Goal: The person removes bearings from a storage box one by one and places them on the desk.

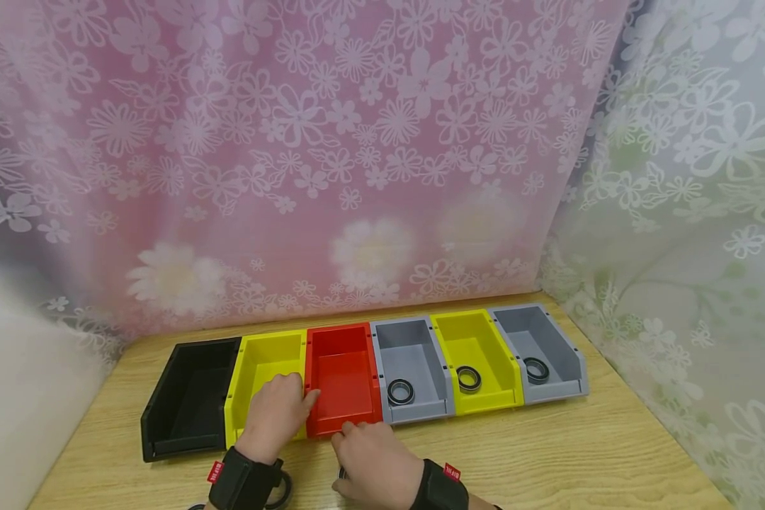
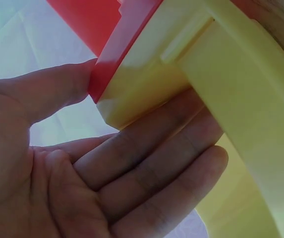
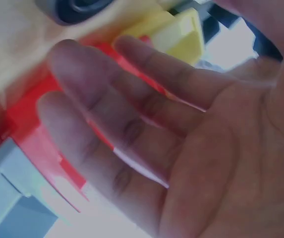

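My left hand (image 1: 277,414) is over the side where a yellow bin (image 1: 274,348) meets the red bin (image 1: 344,379). In the left wrist view, its thumb touches the red edge while the other fingers lie against the yellow wall, pinching the adjoining walls. My right hand (image 1: 379,460) is at the red bin's front lip, fingers extended and palm bare in the right wrist view; whether they touch the lip I cannot tell. A ring-shaped bearing (image 1: 341,473), mostly hidden, is beside the right thumb. Another bearing (image 1: 282,490) is partly hidden by the left wristband.
A black bin (image 1: 194,389) stands at the row's left end. Right of the red bin, a grey bin (image 1: 414,354), a second yellow bin (image 1: 474,347) and another grey bin (image 1: 535,333) each hold one bearing. Patterned curtains (image 1: 370,177) hang behind the wooden table (image 1: 548,453).
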Action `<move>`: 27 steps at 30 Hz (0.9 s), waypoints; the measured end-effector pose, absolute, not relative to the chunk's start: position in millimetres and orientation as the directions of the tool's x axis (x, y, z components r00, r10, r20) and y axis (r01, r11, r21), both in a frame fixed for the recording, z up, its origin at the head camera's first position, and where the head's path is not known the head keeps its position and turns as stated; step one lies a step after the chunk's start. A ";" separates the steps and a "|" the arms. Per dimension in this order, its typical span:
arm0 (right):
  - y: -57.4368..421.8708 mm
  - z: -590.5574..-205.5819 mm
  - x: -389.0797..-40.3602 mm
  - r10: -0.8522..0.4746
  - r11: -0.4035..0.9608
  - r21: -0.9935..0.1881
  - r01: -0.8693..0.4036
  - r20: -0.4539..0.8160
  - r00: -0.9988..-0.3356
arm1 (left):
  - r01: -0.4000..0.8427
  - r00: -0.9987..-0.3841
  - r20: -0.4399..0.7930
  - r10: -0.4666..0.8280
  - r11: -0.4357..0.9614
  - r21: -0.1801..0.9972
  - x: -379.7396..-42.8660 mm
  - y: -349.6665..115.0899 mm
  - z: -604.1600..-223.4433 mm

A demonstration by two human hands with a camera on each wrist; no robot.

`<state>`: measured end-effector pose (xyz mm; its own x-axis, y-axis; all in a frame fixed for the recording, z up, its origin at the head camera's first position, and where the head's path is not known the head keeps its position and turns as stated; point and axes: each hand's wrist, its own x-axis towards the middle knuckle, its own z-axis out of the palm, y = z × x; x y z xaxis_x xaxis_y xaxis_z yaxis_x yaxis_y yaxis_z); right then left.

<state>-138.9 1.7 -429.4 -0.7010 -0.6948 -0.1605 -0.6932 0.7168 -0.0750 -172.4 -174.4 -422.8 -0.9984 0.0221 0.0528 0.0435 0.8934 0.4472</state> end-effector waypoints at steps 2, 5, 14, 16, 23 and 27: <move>3.6 -421.9 -141.1 -0.716 0.698 -0.102 -0.708 -0.112 -0.689 | 0.049 -0.998 0.059 0.025 0.895 0.443 -172.3 -174.4 -422.7; 6.4 -409.0 -146.1 -0.724 0.687 -0.134 -0.714 -0.048 -0.688 | 0.054 -0.997 0.065 0.028 0.897 0.439 -172.1 -174.4 -422.7; 17.7 -373.3 -168.5 -0.651 0.718 -0.237 -0.654 0.103 -0.752 | 0.051 -0.998 0.063 0.026 0.902 0.430 -172.4 -173.5 -422.9; 22.4 -368.1 -172.2 -0.637 0.712 -0.287 -0.641 0.120 -0.761 | 0.046 -0.998 0.056 0.024 0.902 0.430 -172.6 -173.6 -422.6; 41.7 -357.3 -181.8 -0.597 0.696 -0.393 -0.601 0.151 -0.788 | 0.022 -0.999 0.034 0.008 0.905 0.424 -172.5 -173.7 -421.0; 50.5 -354.8 -184.4 -0.567 0.701 -0.396 -0.593 0.196 -0.800 | 0.019 -1.000 0.028 0.008 0.907 0.421 -172.3 -172.7 -421.1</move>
